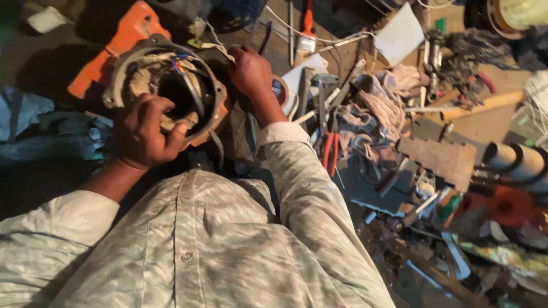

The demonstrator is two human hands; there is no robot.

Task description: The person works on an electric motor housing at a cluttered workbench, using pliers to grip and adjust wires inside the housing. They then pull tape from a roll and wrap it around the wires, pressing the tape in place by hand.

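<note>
An orange motor housing (pixel 128 37) lies on its side with its round open end towards me, windings and coloured wires (pixel 181 64) showing inside the grey rim (pixel 120 71). My left hand (pixel 145 134) grips the lower edge of that rim, fingers curled into the winding. My right hand (pixel 249 71) is closed at the rim's right side, pinching a pale strand or wire (pixel 220 48) that runs from the winding. Both sleeves are pale and patterned.
To the right lies a dense clutter: red-handled pliers (pixel 329 149), a grey rag (pixel 379 102), a white sheet (pixel 399 34), a brown board (pixel 442 159), a pale pipe (pixel 516 159), several tools and scraps. Blue cloth (pixel 34 125) lies at left.
</note>
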